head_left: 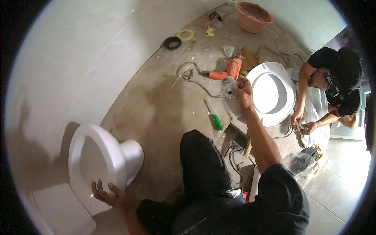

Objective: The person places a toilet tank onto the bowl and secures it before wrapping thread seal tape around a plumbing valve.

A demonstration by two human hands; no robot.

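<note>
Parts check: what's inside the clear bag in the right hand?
The clear bag shows something greyish with a dark spot, unidentifiable; the right hand hides its gripped end.

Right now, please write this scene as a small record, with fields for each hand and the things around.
Left hand: open, in front of the white toilet bowl; contact unclear
Right hand: holding a small clear plastic bag; contents unclear
Near right hand: orange drill, white toilet seat
Between the knees and drill: green-handled screwdriver
Far end: reddish basin
Right side: co-worker, leaning forward
</note>
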